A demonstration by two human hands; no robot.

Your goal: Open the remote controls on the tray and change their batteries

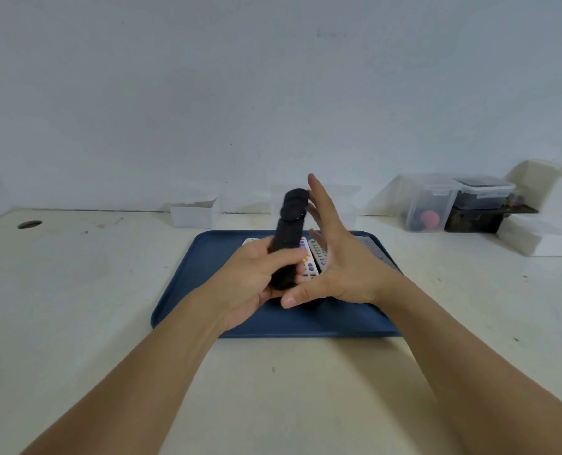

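Fingers of left hand curled round lower end of black remote, held upright over blue tray. Right of that, right hand spread wide, holding nothing, fingertips near remote's top. Best to steady the body, turn the back into view, then slide the cover off with a thumb. Beneath both hands, light remotes on tray partly hidden; battery cover not visible; remote blurred.

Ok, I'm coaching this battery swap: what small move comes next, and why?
Probably close the right hand on the black plastic remote to steady it for opening. The left hand grips its lower end above the blue tray; the right hand's straight fingers hold nothing.
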